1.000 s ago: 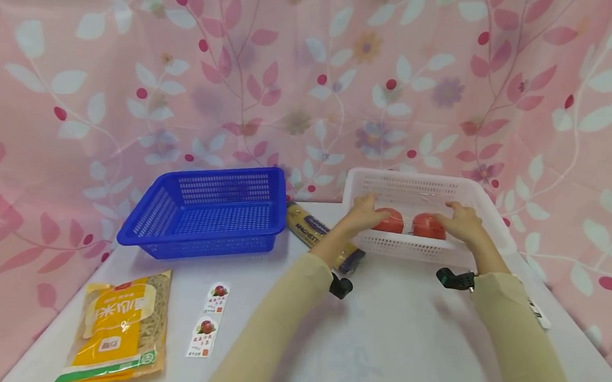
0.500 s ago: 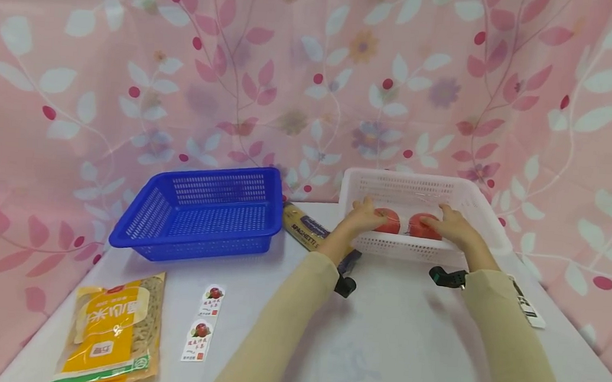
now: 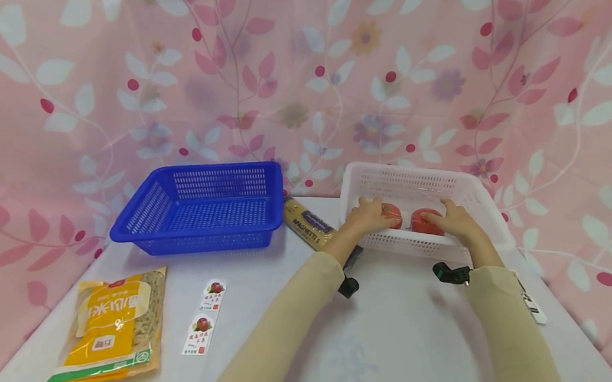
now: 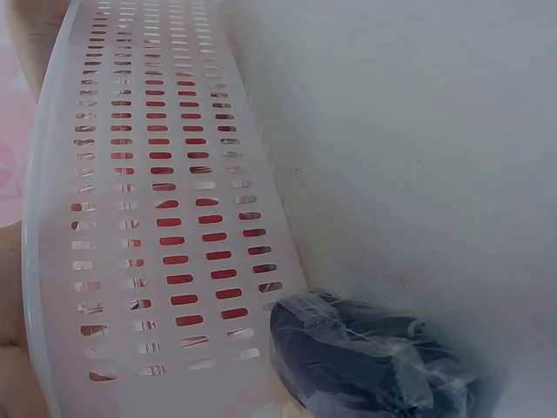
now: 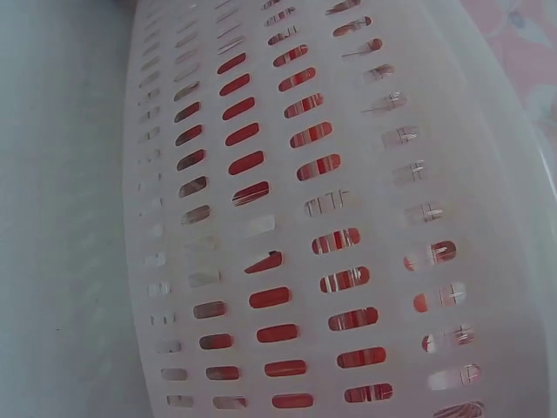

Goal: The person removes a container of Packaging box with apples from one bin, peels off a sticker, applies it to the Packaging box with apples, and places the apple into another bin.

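Two red tomatoes, the left tomato and the right tomato, lie side by side under clear film inside the white slotted basket at the back right of the table. My left hand curls round the left end of the tomato pack. My right hand curls round its right end. Both wrist views are filled by the basket wall, with red showing through the slots; the hands themselves are out of those views.
A blue basket stands at the back left. A spaghetti pack lies between the baskets, its dark end against the white one. A yellow noodle bag and two stickers lie front left. A label lies at right.
Both hands stay on the tomato pack inside the white basket and have hardly moved. The head view has shifted slightly.
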Available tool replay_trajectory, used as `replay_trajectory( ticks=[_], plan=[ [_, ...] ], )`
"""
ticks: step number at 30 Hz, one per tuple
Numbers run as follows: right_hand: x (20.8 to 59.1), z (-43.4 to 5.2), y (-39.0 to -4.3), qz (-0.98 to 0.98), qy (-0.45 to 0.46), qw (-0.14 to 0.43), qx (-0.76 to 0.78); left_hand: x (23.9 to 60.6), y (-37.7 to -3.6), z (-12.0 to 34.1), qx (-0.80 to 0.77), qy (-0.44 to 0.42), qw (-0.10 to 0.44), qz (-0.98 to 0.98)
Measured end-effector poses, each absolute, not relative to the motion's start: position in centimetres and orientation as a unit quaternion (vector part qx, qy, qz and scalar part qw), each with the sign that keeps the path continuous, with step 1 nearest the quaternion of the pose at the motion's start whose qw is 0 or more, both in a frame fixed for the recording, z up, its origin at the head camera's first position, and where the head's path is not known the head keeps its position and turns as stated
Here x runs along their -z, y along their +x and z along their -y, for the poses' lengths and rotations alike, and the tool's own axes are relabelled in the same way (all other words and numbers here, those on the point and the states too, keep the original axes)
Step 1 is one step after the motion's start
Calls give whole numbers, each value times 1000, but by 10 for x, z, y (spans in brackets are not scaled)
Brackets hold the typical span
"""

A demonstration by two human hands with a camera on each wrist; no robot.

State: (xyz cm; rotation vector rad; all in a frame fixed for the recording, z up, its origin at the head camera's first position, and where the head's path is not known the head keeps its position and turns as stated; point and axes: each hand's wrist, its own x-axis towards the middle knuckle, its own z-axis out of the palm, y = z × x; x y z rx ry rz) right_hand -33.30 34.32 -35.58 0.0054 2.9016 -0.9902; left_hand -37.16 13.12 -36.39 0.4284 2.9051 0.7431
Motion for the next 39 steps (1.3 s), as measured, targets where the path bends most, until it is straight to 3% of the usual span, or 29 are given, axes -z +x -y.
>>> replay_trajectory(
  ticks=[12,24,33,39],
  plan=[
    [352,-343,-334,-948,-9,26,317,365,-370,-134,-198,157,-5,-968],
    [344,-344,-337,-957,-19,-2,291,356,-369,-136,-171,160,-7,-972],
    [330,-339,-332,-962,-5,-40,268,340,-367,-129,-157,197,-93,-963],
    [325,-335,-326,-965,16,-41,260,334,-362,-123,-152,207,-97,-962]
  ],
)
